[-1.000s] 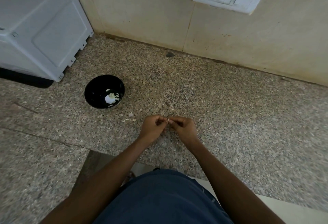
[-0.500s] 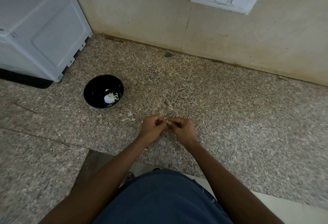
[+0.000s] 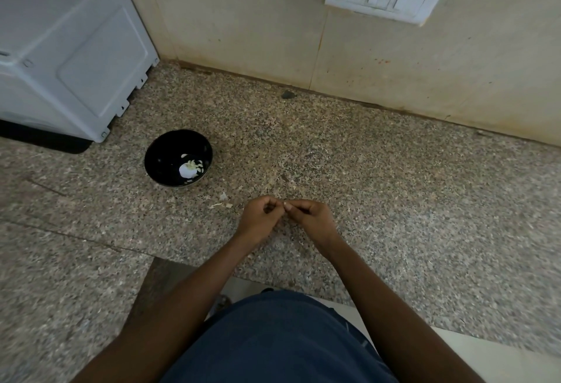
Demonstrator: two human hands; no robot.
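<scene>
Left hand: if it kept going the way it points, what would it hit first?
The right hand: the left hand points at it, fingertips seemingly meeting over a small pale piece.

Both bare forearms reach forward from the lower edge of the view and converge, wrists nearly straight. The left hand [image 3: 259,220] is curled, knuckles up, its thumb and forefinger bent into a small ring. The right hand [image 3: 314,220] is curled too, its fingers folded under. Their fingertips meet in the middle and pinch a small pale bit [image 3: 284,205], too small to identify.
</scene>
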